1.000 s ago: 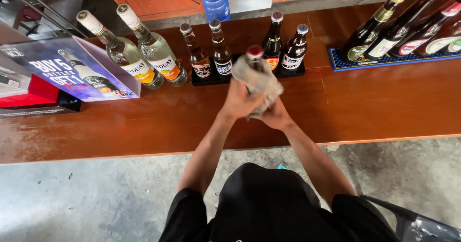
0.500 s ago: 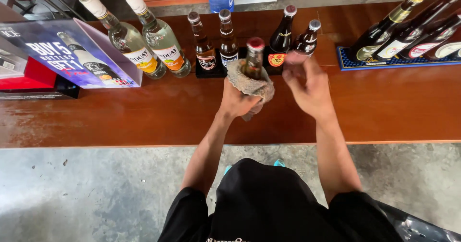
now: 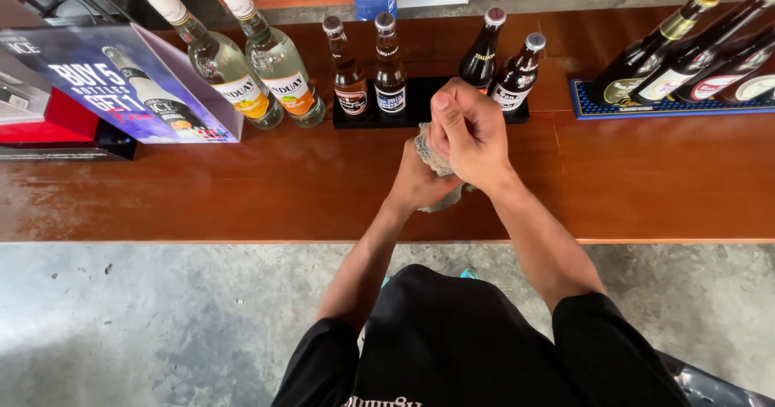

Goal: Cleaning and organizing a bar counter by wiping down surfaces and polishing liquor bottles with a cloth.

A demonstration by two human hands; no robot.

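Near the bottom of the frame we see our black shirt and both forearms reaching up to the middle. Our left hand (image 3: 416, 182) is closed around a crumpled grey cloth (image 3: 436, 161), which shows between the two hands, just above the polished reddish-brown wooden counter (image 3: 242, 189). Our right hand (image 3: 468, 132) is curled shut over the top of the cloth; whether a bottle sits inside it, we cannot tell. We judge this a wiping step; the next move calls for a steady grip. Beyond, brown glass bottles (image 3: 387, 72) stand on a black mat, two clear bottles (image 3: 250, 76) at upper left.
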